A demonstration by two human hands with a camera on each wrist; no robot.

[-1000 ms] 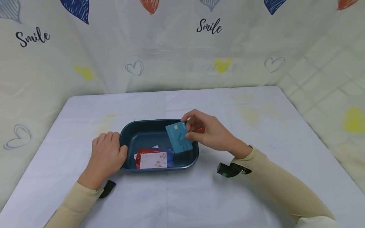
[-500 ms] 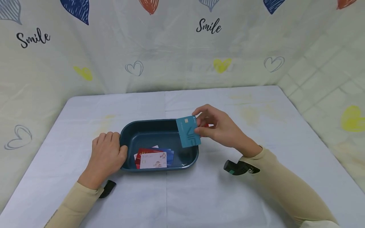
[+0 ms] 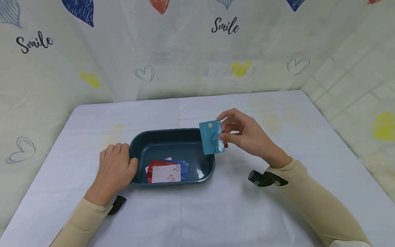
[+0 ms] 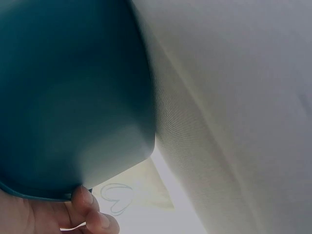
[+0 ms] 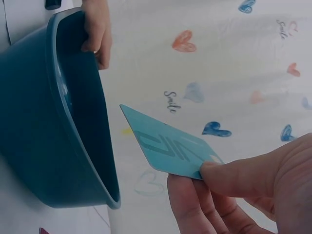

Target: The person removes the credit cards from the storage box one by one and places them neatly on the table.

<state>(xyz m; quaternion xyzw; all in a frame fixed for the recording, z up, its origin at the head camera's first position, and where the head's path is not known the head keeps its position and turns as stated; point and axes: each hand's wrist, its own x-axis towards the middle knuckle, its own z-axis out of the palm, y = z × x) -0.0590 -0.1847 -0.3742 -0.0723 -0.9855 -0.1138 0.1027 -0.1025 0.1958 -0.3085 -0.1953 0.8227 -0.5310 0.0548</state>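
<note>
We see soft light, a glint in the tray [image 3: 166,149], faint shadows on the table [image 3: 216,216]; the left wrist view seems blurred.

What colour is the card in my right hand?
Teal, with darker lettering; the head view shows it best.

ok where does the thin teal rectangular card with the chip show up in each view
Head: the thin teal rectangular card is right of centre, in the bare right hand, overlapping the right end of the deep blue-green oblong basin.
Left wrist: not in the picture.
Right wrist: the card is slightly below centre.
Shared landmark: the basin, on the left in both wrist pictures.
</note>
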